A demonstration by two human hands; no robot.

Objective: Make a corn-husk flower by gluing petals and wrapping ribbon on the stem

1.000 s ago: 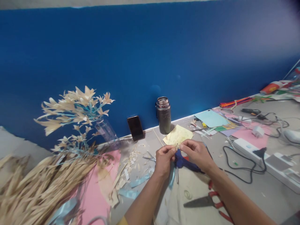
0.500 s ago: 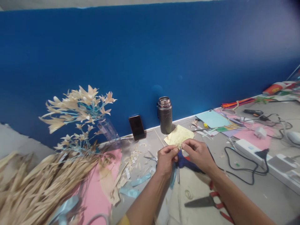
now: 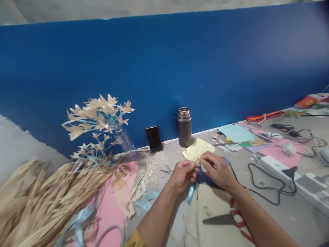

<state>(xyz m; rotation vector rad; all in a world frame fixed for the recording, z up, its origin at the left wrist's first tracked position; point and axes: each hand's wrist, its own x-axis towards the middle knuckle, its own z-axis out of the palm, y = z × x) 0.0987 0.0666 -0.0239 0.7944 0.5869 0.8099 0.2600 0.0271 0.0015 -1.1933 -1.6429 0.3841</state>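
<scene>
My left hand (image 3: pixel 183 174) and my right hand (image 3: pixel 217 169) meet above the grey table, fingers pinched together on a small pale dried piece (image 3: pixel 197 160) between them. A yellowish paper sheet (image 3: pixel 197 149) lies just behind the fingertips. Under my hands lies a dark blue glue gun (image 3: pixel 205 179). Scissors with red handles (image 3: pixel 226 219) rest by my right forearm.
A steel flask (image 3: pixel 184 127) and a phone (image 3: pixel 153 139) stand against the blue wall. Dried leaves (image 3: pixel 43 199) and a leaf bouquet in a clear vase (image 3: pixel 102 127) fill the left. A black cable (image 3: pixel 267 187), a power strip (image 3: pixel 295 178) and coloured papers (image 3: pixel 239 133) lie right.
The view has shifted a little, so everything sits slightly further right and lower. My hands keep pinching the same small piece with hardly any movement.
</scene>
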